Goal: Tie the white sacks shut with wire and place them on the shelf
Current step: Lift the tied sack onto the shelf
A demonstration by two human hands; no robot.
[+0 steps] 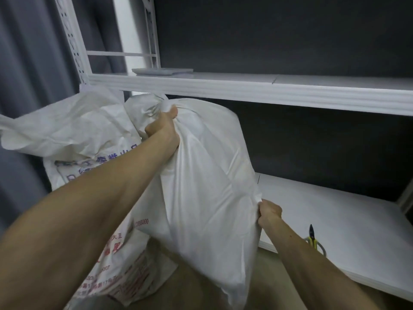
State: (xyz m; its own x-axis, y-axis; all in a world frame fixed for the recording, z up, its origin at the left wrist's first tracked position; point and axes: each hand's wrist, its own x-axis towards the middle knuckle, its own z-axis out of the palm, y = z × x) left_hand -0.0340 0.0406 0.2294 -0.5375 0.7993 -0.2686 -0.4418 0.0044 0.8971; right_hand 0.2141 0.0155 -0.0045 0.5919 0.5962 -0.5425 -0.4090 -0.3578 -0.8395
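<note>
While left fingers clench its bunched neck, right fingers pinch the plump sack.

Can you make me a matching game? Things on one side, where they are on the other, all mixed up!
Things
1. plain white woven sack
2. white sack with red and blue printing
3. yellow-handled cutters
4. flat pale grey tray

Places
A. on the upper white shelf
B. gripped by the left hand and right hand
C. on the lower white shelf
D. beside the grey curtain

Pairs: 1-B, 2-D, 3-C, 4-A
</note>
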